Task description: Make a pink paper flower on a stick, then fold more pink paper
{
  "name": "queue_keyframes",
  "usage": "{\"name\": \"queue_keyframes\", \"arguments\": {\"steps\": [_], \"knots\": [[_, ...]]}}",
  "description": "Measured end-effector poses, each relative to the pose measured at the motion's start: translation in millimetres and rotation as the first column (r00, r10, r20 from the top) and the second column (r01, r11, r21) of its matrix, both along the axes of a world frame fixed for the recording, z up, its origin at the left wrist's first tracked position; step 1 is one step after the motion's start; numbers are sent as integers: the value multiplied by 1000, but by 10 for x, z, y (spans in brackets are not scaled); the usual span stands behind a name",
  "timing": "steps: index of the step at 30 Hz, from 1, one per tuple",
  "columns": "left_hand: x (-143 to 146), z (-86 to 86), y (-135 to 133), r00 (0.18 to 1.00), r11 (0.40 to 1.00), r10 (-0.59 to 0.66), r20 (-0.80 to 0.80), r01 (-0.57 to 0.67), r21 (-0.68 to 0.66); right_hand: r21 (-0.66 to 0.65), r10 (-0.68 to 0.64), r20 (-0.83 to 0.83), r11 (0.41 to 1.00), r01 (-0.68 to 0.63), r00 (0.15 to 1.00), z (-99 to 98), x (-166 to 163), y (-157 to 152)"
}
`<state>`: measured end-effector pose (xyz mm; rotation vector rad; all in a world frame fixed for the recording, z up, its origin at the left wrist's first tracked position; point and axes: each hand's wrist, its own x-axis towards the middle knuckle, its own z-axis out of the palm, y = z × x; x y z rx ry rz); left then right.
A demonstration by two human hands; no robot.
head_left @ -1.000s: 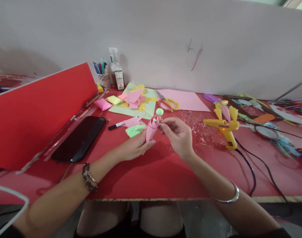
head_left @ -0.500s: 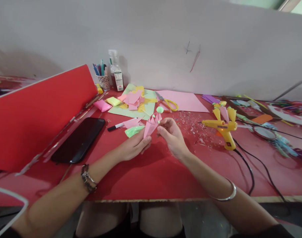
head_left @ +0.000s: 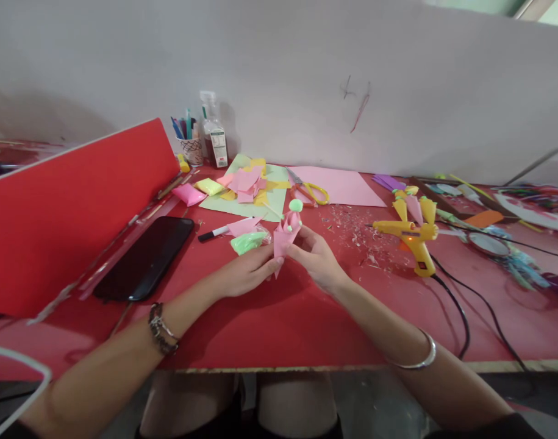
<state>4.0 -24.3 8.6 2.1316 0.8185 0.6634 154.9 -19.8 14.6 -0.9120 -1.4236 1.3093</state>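
Observation:
A pink paper flower, cone-shaped with pale green clay bits along its top, is held upright between both hands above the table. My left hand has its fingers closed on the lower end of the cone. My right hand pinches the cone's right side with thumb and fingers; some fingers are hidden behind it. On top of the flower sits a round green clay piece. Close beyond my left hand lies a clear packet of light green clay, beside a black-capped marker and a pink paper scrap.
Orange-and-yellow scissors lie by paper scraps and a pink sheet. A yellow glue gun with a black cord stands right, near finished paper flowers. A phone and a red board are left.
My right hand has moved left and now grips the pink flower, which has turned more upright. My left hand has shifted slightly lower on the cone.

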Motion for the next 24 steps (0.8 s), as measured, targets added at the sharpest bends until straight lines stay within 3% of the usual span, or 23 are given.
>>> {"name": "queue_keyframes", "arguments": {"steps": [6,10,13,16,19,21,24], "knots": [[-8,38,14,992,998,54,-110,-51,27,-55,-206,-99,978,201,974,26,70,84],[-20,63,28,991,992,84,-100,-74,100,-128,-209,25,969,211,978,62,129,103],[-49,84,42,988,977,140,-59,-129,169,-207,-134,182,963,171,974,73,147,101],[-95,76,78,954,926,301,8,-294,238,-275,-43,325,951,138,945,50,151,95],[-143,25,145,875,815,483,5,-452,363,-268,-40,411,950,163,911,-5,167,100],[-165,-25,188,839,772,540,-70,-461,438,-224,-68,468,955,193,881,-41,187,110],[-178,-94,229,798,784,553,-240,-401,474,-142,-102,558,966,216,824,-61,212,116]]}}
